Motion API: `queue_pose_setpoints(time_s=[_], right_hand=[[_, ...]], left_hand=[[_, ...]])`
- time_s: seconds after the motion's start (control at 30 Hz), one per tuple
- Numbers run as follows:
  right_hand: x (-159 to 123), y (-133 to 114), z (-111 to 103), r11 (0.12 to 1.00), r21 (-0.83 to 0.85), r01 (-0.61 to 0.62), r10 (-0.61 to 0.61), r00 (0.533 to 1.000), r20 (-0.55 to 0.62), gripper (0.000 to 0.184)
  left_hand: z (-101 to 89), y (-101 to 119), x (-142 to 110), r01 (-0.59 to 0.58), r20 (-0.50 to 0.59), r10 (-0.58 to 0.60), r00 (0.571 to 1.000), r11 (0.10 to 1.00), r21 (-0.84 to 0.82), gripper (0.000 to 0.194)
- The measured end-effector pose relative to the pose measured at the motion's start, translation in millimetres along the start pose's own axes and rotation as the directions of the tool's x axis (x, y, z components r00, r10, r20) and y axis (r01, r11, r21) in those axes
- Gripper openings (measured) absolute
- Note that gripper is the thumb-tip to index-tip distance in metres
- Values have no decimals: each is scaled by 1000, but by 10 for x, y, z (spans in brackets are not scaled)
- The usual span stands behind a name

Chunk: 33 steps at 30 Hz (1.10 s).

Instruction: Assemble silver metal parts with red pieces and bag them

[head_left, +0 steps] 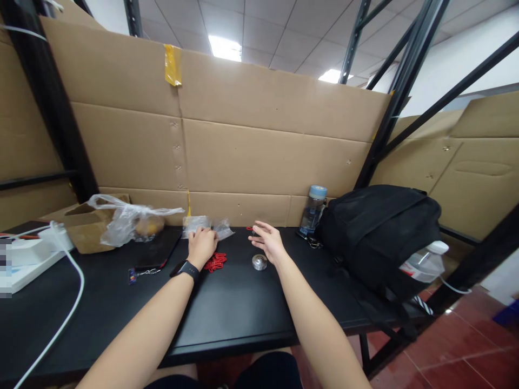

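Observation:
My left hand [203, 246], with a dark watch on its wrist, rests palm down at the clear plastic bags [222, 229]. Its fingers look slightly bent over the plastic; their tips are partly hidden. Just beside it lies a bunch of red cord [215, 262]. My right hand [270, 243] hovers with thumb and fingers apart, and I see nothing gripped in it. Close to its fingertips is a small red piece [249, 228], too small to make out. A round, shiny metal object [259, 262] sits on the black table just below that hand.
To the left are a power strip [36, 251] with a white cable, a cardboard box [87, 229], a knotted plastic bag [138, 219] and a dark flat case [156, 251]. At right stand a water bottle [312, 208] and a black backpack [381, 232]. Cardboard [243, 156] walls the back.

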State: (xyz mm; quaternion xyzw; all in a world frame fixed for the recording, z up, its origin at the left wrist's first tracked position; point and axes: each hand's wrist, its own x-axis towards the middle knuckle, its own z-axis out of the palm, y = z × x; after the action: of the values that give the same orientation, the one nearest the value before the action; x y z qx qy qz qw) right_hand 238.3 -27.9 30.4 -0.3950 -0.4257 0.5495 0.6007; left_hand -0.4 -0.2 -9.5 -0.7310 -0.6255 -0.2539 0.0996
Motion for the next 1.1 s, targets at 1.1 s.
queue_pose_setpoints(time_s=[1.1], right_hand=[[254,119,-360,320,-793,518,-300,850,433,43]], left_hand=[[-12,705,-322,-430,243,451,859,892,-138,31]])
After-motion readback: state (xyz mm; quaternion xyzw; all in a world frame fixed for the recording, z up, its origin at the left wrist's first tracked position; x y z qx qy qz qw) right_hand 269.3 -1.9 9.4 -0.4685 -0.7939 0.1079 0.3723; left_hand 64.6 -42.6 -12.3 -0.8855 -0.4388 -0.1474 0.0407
